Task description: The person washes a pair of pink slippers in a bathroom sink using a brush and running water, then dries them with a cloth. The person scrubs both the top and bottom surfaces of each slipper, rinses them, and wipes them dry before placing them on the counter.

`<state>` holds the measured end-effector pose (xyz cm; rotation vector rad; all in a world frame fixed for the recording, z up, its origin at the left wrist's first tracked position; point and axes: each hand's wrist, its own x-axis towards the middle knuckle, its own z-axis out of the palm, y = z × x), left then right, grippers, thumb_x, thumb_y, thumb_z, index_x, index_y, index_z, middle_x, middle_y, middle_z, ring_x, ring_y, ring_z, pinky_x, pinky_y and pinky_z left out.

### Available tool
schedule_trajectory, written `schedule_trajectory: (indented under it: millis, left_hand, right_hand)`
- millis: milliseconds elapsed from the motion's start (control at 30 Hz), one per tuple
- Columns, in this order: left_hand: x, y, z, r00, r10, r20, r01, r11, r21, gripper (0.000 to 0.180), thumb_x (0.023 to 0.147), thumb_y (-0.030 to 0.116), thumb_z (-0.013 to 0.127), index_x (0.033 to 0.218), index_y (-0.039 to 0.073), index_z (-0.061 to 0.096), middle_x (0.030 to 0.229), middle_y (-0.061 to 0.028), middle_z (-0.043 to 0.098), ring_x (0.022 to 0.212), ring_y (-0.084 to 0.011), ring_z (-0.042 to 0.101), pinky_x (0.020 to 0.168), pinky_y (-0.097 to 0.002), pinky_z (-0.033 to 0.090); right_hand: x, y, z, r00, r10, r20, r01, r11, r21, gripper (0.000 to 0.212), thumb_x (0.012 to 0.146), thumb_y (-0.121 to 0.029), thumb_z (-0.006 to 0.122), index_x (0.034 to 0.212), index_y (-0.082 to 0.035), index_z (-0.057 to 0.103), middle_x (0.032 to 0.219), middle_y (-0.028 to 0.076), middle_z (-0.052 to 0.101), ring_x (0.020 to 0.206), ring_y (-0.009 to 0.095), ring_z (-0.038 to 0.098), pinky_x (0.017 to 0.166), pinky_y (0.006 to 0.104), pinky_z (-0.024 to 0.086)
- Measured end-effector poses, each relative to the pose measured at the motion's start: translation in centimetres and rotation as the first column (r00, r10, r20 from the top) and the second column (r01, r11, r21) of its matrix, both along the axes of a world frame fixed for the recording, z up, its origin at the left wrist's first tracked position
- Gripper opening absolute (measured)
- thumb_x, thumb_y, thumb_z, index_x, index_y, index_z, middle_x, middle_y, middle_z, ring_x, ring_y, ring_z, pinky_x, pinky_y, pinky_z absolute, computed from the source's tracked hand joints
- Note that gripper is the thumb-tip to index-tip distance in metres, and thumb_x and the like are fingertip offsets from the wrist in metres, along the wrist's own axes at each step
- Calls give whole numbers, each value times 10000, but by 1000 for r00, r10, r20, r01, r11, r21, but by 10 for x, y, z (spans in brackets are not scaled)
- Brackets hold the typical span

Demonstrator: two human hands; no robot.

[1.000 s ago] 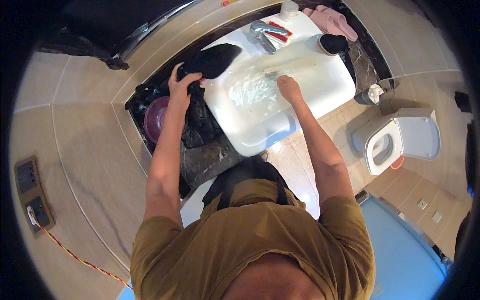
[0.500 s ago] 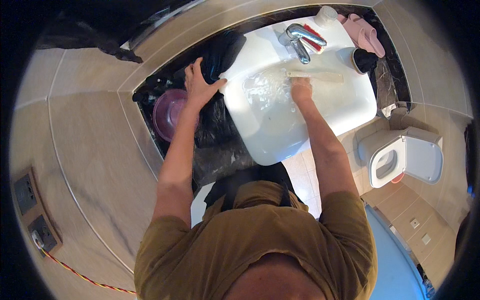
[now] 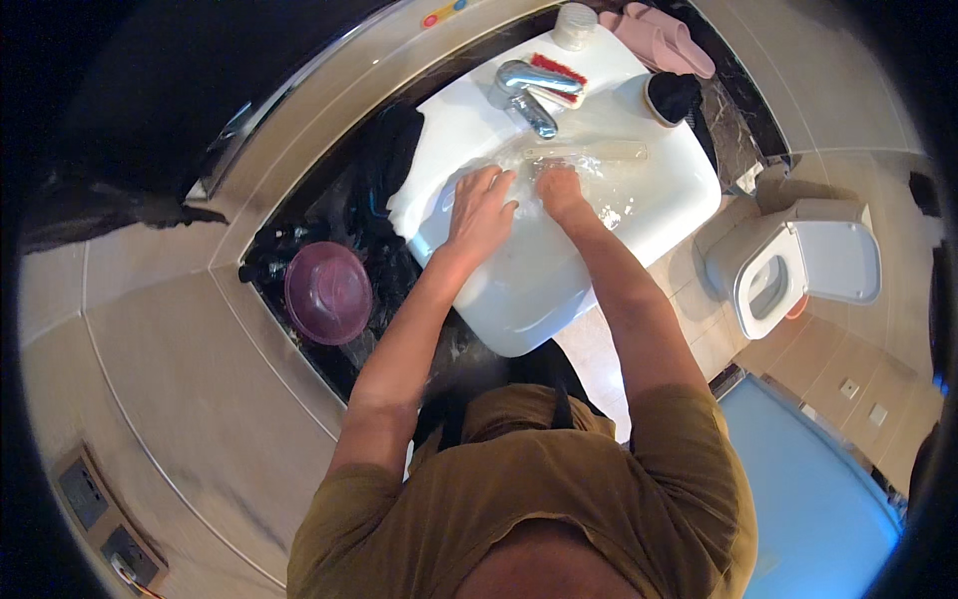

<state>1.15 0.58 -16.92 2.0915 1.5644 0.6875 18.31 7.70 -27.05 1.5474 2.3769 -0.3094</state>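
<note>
A white washbasin (image 3: 689,205) holds water with a splashing, glinting surface. Over the basin's left part, my left hand (image 3: 481,212) has its fingers apart and nothing in them. My right hand (image 3: 561,190) dips into the water below the chrome faucet (image 3: 529,98). Its fingertips are blurred by the ripples, so what they touch or hold does not show. Just beyond that hand, a pale, flat, narrow strip (image 3: 614,151) lies across the water. On the rim behind the faucet rests a brush with red bristles (image 3: 557,72).
A ribbed white cup (image 3: 575,27), pink slippers (image 3: 659,40) and a black item with a pale rim (image 3: 673,98) are at the back right. A purple basin (image 3: 327,293) stands on the dark counter at left. The toilet (image 3: 768,285) at right has its lid up.
My left hand has moved right, from the washbasin's left edge to over the water. My right hand stays in the water near the pale strip. The whole view has shifted.
</note>
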Motion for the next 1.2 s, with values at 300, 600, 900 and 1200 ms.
schedule_trajectory:
  millis: [300,600,900,1200]
  left_hand:
    - [65,72,-36,920,-37,-389,102,984,148,363,770,76,550,1132,54,553,1066,-135,605,1031,-304,519,899,-425,339]
    - [75,70,-39,876,-92,-474,126,991,40,137,762,120,575,853,96,674,898,-77,615,959,-238,531,844,-418,313]
    - [82,3,-16,999,47,-19,-46,997,59,142,722,161,689,850,108,659,818,-79,575,859,-252,544,791,-401,347]
    - [70,3,-32,906,139,399,94,855,-511,203,777,119,613,957,42,560,742,-101,565,705,-205,572,649,-325,441]
  right_hand:
    - [3,6,-26,979,-73,-188,105,980,167,255,847,-183,505,1037,-97,651,1091,142,619,1029,277,581,896,453,423]
    - [47,-1,-16,670,-465,-579,305,883,-356,297,822,-167,548,1090,-55,611,937,136,662,881,230,633,758,405,499]
    - [57,-43,82,-358,-852,-382,24,401,-916,248,813,-160,607,1040,-61,596,1083,59,605,1017,162,552,845,349,459]
    - [52,-52,94,353,-590,-726,433,791,-432,260,783,-203,717,875,2,586,812,84,632,745,187,620,666,275,489]
